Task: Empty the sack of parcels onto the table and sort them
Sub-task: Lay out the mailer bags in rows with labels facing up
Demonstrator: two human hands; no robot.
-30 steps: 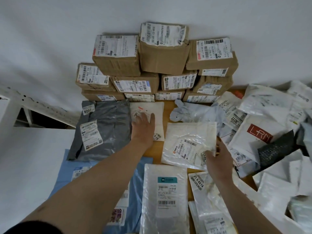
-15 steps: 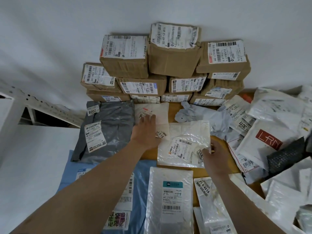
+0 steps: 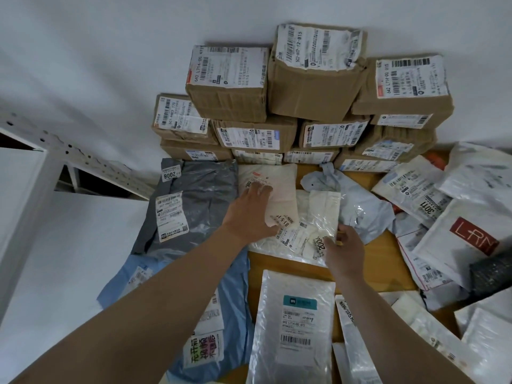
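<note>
Left hand point(image 3: 249, 214) lies flat, fingers fairly straight, pressing on a cream parcel point(image 3: 279, 184) just in front of the stacked boxes point(image 3: 313, 87). Right hand point(image 3: 345, 249) pinches the near right edge of a clear bag point(image 3: 318, 214). This bag lies between the two hands, with its far left part tucked under the cream parcel.

Outward to the left, a grey bag point(image 3: 205, 195) and a blue bag point(image 3: 241, 295) lie flat, one nearer than the other. A silver bag point(image 3: 296, 300) lies flat close to the person, on the wooden table point(image 3: 382, 259). The boxes stand in tiers against the back wall.

Assessment: no sack is in view and the parcels are all out on the table, so emptying appears complete. Sorting appears partly done, with the boxes grouped and the flat bags laid out. A loose, overlapping heap point(image 3: 457, 231) at the right looks unsorted and remains to be dealt with.
</note>
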